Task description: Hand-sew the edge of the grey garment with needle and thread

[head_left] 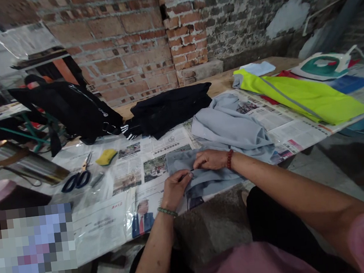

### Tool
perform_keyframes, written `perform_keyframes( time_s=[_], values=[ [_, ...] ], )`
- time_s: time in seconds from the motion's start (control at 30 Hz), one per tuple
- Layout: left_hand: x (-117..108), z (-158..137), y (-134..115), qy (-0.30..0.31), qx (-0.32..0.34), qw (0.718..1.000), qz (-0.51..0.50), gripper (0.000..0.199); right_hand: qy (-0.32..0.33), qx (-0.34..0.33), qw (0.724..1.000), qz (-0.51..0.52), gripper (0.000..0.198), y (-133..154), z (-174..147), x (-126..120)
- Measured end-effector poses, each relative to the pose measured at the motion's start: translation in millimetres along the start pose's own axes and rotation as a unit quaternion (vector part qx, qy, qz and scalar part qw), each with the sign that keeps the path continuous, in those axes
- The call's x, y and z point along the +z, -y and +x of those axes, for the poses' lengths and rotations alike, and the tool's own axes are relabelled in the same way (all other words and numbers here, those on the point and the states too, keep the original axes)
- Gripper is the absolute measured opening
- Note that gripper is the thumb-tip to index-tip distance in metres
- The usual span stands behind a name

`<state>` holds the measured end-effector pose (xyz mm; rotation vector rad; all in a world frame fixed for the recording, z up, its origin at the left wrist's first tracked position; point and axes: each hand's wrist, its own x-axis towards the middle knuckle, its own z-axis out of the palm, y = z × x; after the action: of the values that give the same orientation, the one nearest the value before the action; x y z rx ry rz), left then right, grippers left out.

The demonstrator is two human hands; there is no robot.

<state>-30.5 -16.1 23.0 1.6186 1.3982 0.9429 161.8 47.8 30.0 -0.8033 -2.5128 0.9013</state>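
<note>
A light grey cloth garment (229, 120) lies rumpled on the newspaper-covered table, one part of it drawn to the near edge. My left hand (177, 186) pinches the cloth there, thumb against fingers. Close beside it, to the right, my right hand (211, 159) is closed with curled fingers on the same grey cloth. Between the fingertips of both hands shows a thin dark thing (192, 170), too small to name. Fingers cover the exact spot where the cloth is gripped.
Scissors (80, 176) and a yellow sponge (106, 157) lie left. Behind are a black bag (70, 109) and black clothing (168, 107). A neon yellow garment (308, 91) and an iron (325, 65) sit right. A metal flask (24, 163) stands left; newspapers (102, 220) cover the table.
</note>
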Motion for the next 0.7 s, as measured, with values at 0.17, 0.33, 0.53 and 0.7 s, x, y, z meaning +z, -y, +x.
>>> perform_keyframes(
  time_s=[0.17, 0.33, 0.53, 0.7],
  values=[
    [0.1, -0.7, -0.6, -0.001, 0.004, 1.000, 0.000, 0.023, 0.002, -0.001, 1.000, 0.025, 0.026, 1.1, 4.0, 1.4],
    [0.2, -0.8, -2.2, -0.010, -0.004, 1.000, -0.013, 0.022, -0.004, -0.006, 0.999, 0.032, 0.026, 3.9, 6.7, 4.1],
    [-0.2, -1.7, -5.0, -0.012, -0.007, 1.000, -0.003, 0.023, -0.017, 0.048, 0.990, 0.135, 0.024, -0.3, 7.9, 7.3],
    [0.0, -3.5, -5.3, -0.007, -0.002, 1.000, -0.011, 0.021, -0.044, 0.115, 0.907, 0.404, 0.016, -5.6, 7.0, 6.0]
  ],
)
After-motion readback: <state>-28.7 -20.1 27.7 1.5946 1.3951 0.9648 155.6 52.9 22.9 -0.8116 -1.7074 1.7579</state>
